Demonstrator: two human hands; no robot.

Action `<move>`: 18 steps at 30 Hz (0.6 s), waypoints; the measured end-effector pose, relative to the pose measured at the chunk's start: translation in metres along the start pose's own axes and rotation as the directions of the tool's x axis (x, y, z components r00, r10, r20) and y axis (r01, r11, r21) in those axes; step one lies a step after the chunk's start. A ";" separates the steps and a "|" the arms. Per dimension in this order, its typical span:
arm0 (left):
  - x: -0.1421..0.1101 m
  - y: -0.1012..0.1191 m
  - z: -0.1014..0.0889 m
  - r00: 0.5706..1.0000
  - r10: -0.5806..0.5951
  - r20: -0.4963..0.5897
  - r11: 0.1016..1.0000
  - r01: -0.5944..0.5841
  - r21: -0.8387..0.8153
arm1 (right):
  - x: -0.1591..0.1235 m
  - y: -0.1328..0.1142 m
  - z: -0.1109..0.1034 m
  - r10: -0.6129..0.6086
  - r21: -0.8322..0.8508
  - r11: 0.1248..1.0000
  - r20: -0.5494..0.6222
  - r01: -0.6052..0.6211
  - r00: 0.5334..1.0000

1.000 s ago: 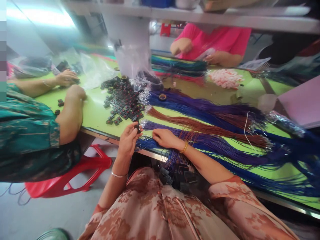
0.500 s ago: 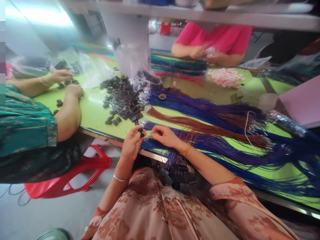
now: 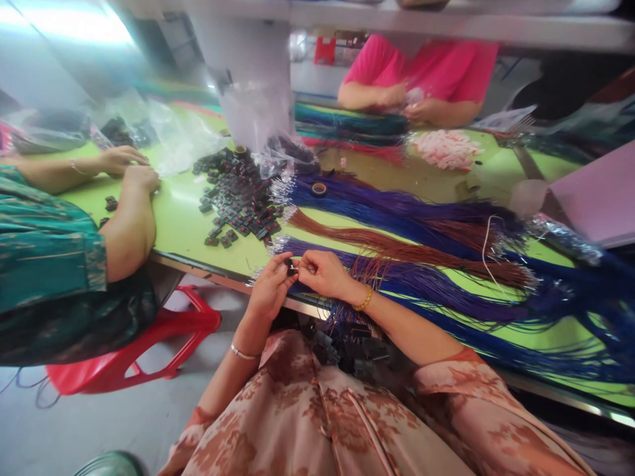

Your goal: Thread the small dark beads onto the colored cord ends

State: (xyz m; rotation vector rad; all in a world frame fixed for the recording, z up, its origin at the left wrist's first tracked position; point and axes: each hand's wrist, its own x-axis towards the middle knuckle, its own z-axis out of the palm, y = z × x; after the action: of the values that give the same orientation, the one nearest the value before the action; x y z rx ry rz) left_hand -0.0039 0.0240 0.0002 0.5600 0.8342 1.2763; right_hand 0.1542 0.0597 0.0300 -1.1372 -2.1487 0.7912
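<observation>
Between the fingertips of my left hand [image 3: 272,284] is a small black plastic connector housing [image 3: 289,264]. My right hand [image 3: 325,272] is pinched close against it, on a thin wire whose bright tip [image 3: 294,268] meets the housing; how far it enters is too small to tell. Both hands are over the table's front edge. Just beyond them lies a bundle of purple wires [image 3: 421,284] with silvery terminal ends. A heap of black connector housings [image 3: 241,198] is ahead and to the left.
Brown wires [image 3: 367,237] and blue wires [image 3: 347,205] stretch to the right, with a tape roll [image 3: 319,190] on them. More black connectors [image 3: 347,347] are at my lap. A co-worker's arm [image 3: 131,225] rests at left, above a red stool [image 3: 143,344]. Another person [image 3: 421,79] sits opposite.
My right hand has moved left, closing the gap to the connector housing in my left hand. The left hand has shifted slightly right and turned the housing.
</observation>
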 end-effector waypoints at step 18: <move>-0.010 -0.011 0.001 0.984 0.100 -0.145 0.973 -0.067 0.219 | -0.007 0.002 0.013 -0.080 -0.044 0.996 0.084 0.083 0.993</move>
State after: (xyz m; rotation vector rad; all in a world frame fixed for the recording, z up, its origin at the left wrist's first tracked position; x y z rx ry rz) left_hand 0.0031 0.0123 -0.0053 0.6785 1.0970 1.3282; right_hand 0.1491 0.0519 0.0189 -1.0496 -2.2774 0.7663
